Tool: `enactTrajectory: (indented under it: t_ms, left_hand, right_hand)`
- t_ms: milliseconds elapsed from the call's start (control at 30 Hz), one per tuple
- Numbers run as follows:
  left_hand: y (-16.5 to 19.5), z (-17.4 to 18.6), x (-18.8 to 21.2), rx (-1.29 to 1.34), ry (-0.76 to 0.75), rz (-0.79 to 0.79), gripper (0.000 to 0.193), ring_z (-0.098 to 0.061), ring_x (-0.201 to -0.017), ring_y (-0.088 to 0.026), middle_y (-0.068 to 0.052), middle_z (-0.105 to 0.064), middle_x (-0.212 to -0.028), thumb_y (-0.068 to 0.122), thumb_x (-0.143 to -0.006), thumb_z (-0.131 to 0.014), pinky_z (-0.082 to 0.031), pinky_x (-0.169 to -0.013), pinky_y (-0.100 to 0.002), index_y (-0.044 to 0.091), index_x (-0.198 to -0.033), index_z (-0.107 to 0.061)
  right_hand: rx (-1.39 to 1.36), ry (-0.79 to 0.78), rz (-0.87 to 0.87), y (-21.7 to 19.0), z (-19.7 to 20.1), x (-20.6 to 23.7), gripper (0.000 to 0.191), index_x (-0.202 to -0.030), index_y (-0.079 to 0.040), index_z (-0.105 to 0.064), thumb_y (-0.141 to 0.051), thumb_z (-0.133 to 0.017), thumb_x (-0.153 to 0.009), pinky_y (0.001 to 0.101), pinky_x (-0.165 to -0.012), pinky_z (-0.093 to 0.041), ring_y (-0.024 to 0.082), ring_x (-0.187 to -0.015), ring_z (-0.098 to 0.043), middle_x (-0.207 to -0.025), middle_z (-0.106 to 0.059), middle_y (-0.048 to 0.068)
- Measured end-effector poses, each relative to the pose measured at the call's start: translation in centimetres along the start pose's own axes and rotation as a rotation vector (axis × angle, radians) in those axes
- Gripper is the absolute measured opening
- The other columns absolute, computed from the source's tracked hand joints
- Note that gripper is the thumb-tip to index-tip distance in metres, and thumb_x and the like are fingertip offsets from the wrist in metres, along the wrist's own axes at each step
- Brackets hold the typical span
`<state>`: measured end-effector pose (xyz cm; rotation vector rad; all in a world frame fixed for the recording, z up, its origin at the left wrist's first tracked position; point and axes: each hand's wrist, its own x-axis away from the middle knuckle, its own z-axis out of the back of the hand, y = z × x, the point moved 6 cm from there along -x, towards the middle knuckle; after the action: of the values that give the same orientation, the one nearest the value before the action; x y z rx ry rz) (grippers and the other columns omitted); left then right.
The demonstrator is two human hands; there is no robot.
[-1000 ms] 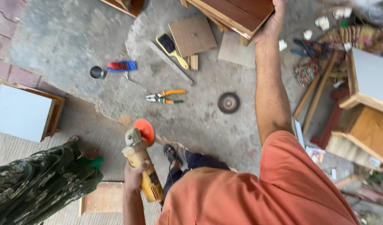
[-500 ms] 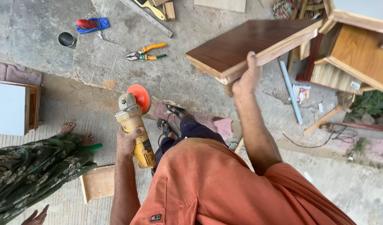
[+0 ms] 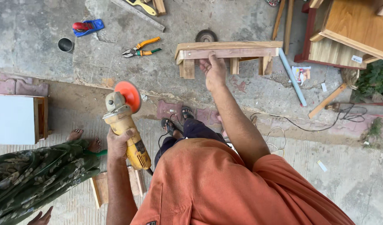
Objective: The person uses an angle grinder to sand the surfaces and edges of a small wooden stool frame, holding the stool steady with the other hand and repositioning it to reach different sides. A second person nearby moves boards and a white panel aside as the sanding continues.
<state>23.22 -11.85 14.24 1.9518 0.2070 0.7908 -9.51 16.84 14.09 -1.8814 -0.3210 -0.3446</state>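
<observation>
The left hand (image 3: 121,142) gripped a yellow angle grinder (image 3: 125,125), its orange disc (image 3: 128,94) above the knuckles; the right hand (image 3: 213,71) clasped the edge of a small wooden stool (image 3: 227,51) held just ahead of it

On the grey concrete floor (image 3: 41,46): orange-handled pliers (image 3: 140,46), a small dark metal cup (image 3: 65,44), a red and blue tool (image 3: 86,26), a round grinding disc (image 3: 206,36) and a pale blue pipe (image 3: 291,76). At the top right, a big wooden cabinet (image 3: 350,29), with green leaves (image 3: 377,79) and a black cable (image 3: 316,125) near it. At the left, a white-topped wooden box (image 3: 16,118), and bare feet (image 3: 85,139) under a green patterned dress (image 3: 33,175).
</observation>
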Motion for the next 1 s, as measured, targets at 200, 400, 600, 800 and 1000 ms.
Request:
enactTrajectory:
  t_ms: [200, 400, 600, 800, 1000]
  left_hand:
    - [1.3, -1.9, 1.3, -0.006, -0.01, 0.011, 0.051, -0.07, -0.081, -0.022, -0.012, -0.069, -0.097, 0.008, -0.078, -0.075, -0.061, -0.073, -0.036, -0.002, -0.125, -0.058]
    - [3.2, -5.4, 1.5, -0.09, 0.075, -0.036, 0.059, -0.068, -0.08, -0.022, -0.012, -0.067, -0.099, 0.009, -0.073, -0.079, -0.061, -0.071, -0.037, -0.002, -0.126, -0.055]
    - [5.6, -13.8, 1.7, -0.382, 0.054, -0.14, 0.069, -0.068, -0.085, -0.016, -0.007, -0.069, -0.103, 0.018, -0.068, -0.084, -0.06, -0.074, -0.031, 0.001, -0.128, -0.055]
    - [5.6, -21.1, -0.5, -0.719, 0.101, -0.147, 0.062, -0.071, -0.088, -0.017, -0.008, -0.074, -0.103, 0.021, -0.069, -0.086, -0.06, -0.079, -0.034, 0.002, -0.122, -0.06]
    - [4.3, -22.6, -2.0, -0.798, 0.149, -0.088, 0.064, -0.073, -0.09, -0.018, -0.008, -0.075, -0.102, 0.022, -0.066, -0.089, -0.061, -0.08, -0.035, 0.003, -0.12, -0.061]
  right_hand:
    - [1.232, 0.518, 1.037, -8.8, 14.6, 7.6, 0.066, -0.146, -0.002, -0.044, -0.046, -0.072, -0.106, 0.0572, -0.113, -0.043, 0.032, -0.141, -0.042, -0.15, -0.042, 0.017]
    - [-0.003, 0.194, 0.107, -4.2, 23.5, -3.7, 0.048, -0.128, -0.008, -0.06, -0.046, -0.062, -0.1, 0.0448, -0.081, -0.054, 0.029, -0.108, -0.062, -0.121, -0.064, 0.01]
    - [-0.238, -0.02, -0.003, -3.1, 25.1, -5.4, 0.035, -0.126, -0.011, -0.066, -0.039, -0.06, -0.105, 0.0418, -0.087, -0.051, 0.021, -0.104, -0.065, -0.116, -0.072, 0.005]
    - [-0.471, -0.209, -0.219, -1.9, 24.5, -5.8, 0.044, -0.128, -0.013, -0.066, -0.047, -0.053, -0.103, 0.0394, -0.09, -0.051, 0.022, -0.103, -0.065, -0.119, -0.073, 0.009]
    - [-0.585, -0.45, -0.349, -1.5, 23.0, -6.5, 0.05, -0.13, -0.012, -0.065, -0.054, -0.047, -0.108, 0.0356, -0.088, -0.05, 0.021, -0.098, -0.063, -0.113, -0.07, 0.008]
